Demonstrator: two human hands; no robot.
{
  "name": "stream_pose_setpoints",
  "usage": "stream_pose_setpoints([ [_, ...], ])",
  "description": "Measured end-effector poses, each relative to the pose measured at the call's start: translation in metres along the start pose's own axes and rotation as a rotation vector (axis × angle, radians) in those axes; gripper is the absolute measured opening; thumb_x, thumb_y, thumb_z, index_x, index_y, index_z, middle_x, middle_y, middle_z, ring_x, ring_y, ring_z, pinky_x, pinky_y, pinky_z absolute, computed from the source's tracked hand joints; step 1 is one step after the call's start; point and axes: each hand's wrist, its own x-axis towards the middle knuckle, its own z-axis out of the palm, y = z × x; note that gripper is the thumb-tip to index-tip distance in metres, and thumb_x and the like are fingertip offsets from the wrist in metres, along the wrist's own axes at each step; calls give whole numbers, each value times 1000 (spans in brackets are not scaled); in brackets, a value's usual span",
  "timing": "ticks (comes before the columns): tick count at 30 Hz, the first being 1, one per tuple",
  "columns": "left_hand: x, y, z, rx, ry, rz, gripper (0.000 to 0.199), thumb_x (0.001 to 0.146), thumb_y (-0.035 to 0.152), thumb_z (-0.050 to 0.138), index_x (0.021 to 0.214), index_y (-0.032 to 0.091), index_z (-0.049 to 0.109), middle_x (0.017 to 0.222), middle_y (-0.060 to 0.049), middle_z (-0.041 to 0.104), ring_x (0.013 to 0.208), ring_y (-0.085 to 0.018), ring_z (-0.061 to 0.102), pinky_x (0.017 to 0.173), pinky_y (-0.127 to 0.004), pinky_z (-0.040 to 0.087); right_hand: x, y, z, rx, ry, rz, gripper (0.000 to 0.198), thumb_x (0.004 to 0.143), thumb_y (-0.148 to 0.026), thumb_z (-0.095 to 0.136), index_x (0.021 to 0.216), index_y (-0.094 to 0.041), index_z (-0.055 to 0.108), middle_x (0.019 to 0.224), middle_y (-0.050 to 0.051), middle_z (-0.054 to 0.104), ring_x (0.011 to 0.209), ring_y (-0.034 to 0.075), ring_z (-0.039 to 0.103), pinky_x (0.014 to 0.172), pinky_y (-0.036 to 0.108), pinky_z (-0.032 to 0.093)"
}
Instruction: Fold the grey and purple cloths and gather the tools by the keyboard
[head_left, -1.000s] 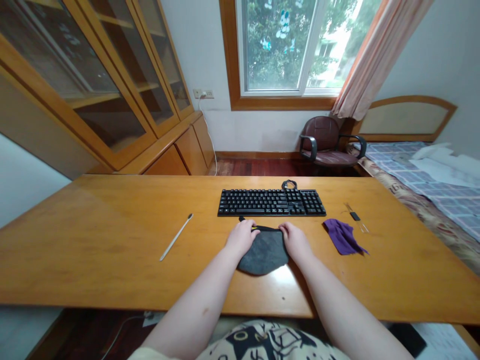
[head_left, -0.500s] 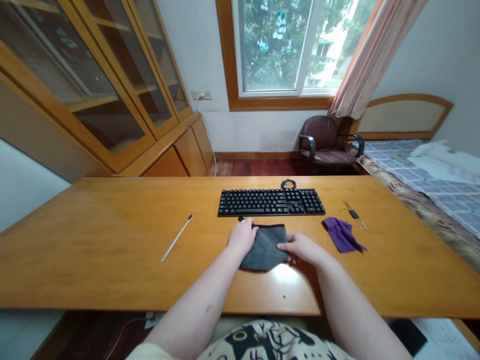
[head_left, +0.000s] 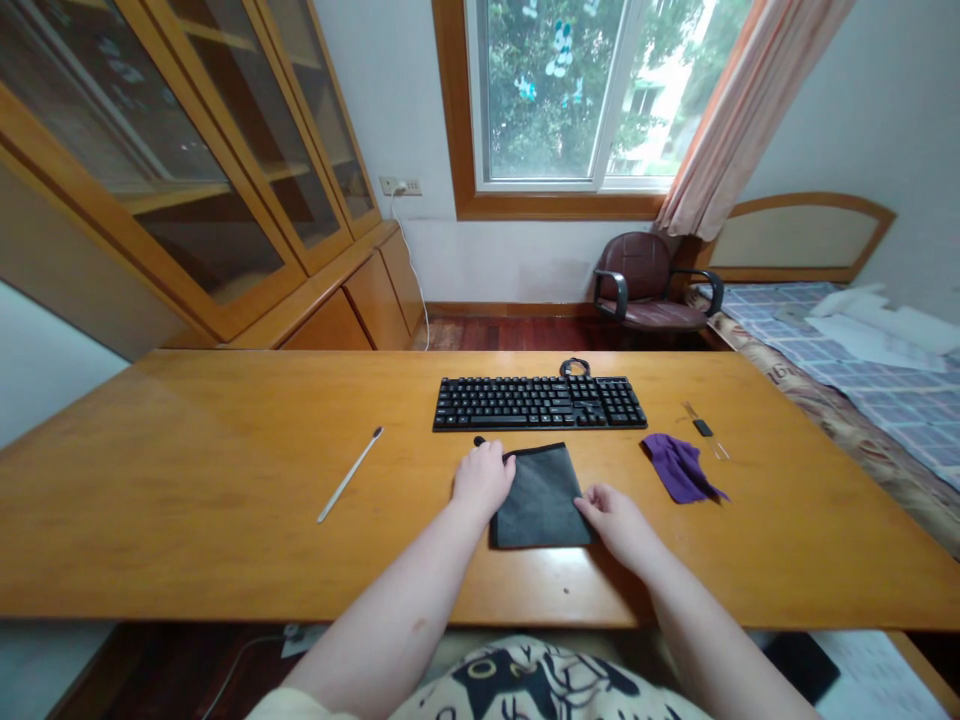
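A flat, dark grey cloth piece with black edging, perhaps a pouch, lies on the desk in front of me. My left hand is closed on its upper left corner, with fingers curled over it. A small black tip pokes out beyond those fingers; what it belongs to is hidden. At the cloth's right edge, my right hand pinches the fabric between thumb and fingers. Just beyond the cloth lies a black keyboard with a coiled cable behind it.
A thin whitish stick with a dark tip lies to the left on the wooden desk. On the right are a crumpled purple cloth and a small dark item with thin wires. An office chair stands past the desk.
My right hand has moved slightly right and down, and the cloth's lower part now lies flatter and wider. The left hand stays at the upper left corner.
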Motion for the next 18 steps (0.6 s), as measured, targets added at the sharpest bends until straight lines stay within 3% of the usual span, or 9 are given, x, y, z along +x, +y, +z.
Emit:
stream_pose_setpoints([
  [5, 3, -5, -2, -80, -21, -13, 28, 87, 43, 45, 92, 21, 61, 90, -7, 64, 87, -21, 60, 74, -32, 43, 3, -14, -10, -344, -69, 95, 24, 81, -37, 55, 67, -18, 60, 62, 6, 64, 60, 18, 59, 55, 26, 35],
  [7, 4, -7, -2, -114, -13, -11, 27, 86, 44, 47, 90, 22, 61, 89, -6, 64, 85, -20, 60, 72, -31, 42, 5, -26, -16, -442, 3, 77, 23, 83, -37, 54, 76, -18, 64, 70, 8, 67, 67, 21, 63, 58, 28, 39],
  [9, 4, -8, -2, -140, 6, 3, 26, 86, 44, 47, 89, 22, 61, 89, -5, 65, 84, -19, 60, 71, -30, 42, 8, -36, -17, -503, 169, -60, 26, 87, -35, 50, 93, -16, 66, 87, 12, 70, 83, 24, 64, 70, 31, 44],
  [11, 4, -9, -2, -158, 27, 18, 26, 88, 43, 45, 90, 22, 61, 90, -4, 65, 84, -19, 60, 71, -30, 42, 11, -43, -11, -536, 267, -293, 34, 91, -34, 45, 113, -14, 61, 113, 15, 65, 106, 25, 59, 88, 35, 43],
  [14, 4, -9, 0, -160, 45, 16, 26, 89, 41, 43, 90, 22, 61, 91, -4, 66, 85, -19, 60, 72, -30, 42, 17, -42, 12, -612, 152, -567, 50, 89, -40, 51, 132, -15, 51, 141, 16, 44, 132, 28, 38, 105, 41, 31],
  [18, 7, -8, 1, -144, 41, -25, 28, 89, 42, 43, 86, 21, 62, 89, -6, 66, 85, -20, 61, 74, -31, 42, 18, -36, 39, -698, 71, -563, 64, 85, -46, 57, 140, -18, 43, 149, 17, 32, 138, 31, 25, 109, 47, 24],
])
